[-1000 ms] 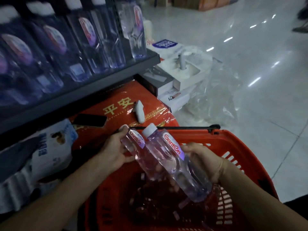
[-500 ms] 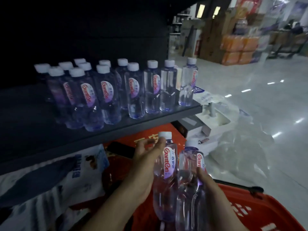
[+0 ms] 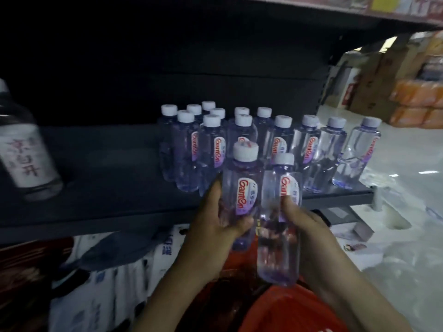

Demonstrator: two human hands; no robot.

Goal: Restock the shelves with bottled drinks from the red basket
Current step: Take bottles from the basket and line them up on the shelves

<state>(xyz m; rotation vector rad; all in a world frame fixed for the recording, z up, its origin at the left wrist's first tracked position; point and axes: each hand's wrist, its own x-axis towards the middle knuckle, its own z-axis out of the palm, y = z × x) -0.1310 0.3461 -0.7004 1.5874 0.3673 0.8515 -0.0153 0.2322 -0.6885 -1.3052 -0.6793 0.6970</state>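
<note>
left hand (image 3: 217, 221) grips one bottle (image 3: 242, 188), right hand (image 3: 304, 224) grips another (image 3: 279, 226), both upright just in front of the shelf (image 3: 100, 207), above the basket (image 3: 287, 312). set them in the bare front spot beside the row (image 3: 263, 144); go slow, don't topple it.

Dark shelf (image 3: 115, 164): cluster of white-capped bottles (image 3: 278, 144) upright; larger labelled bottle (image 3: 26, 152) far left.

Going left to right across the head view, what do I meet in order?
White-labelled bottle → left hand → left-held bottle → right-held bottle → right hand → orange packs. The shelf bottles behind overlap the held ones, so they are left out.
</note>
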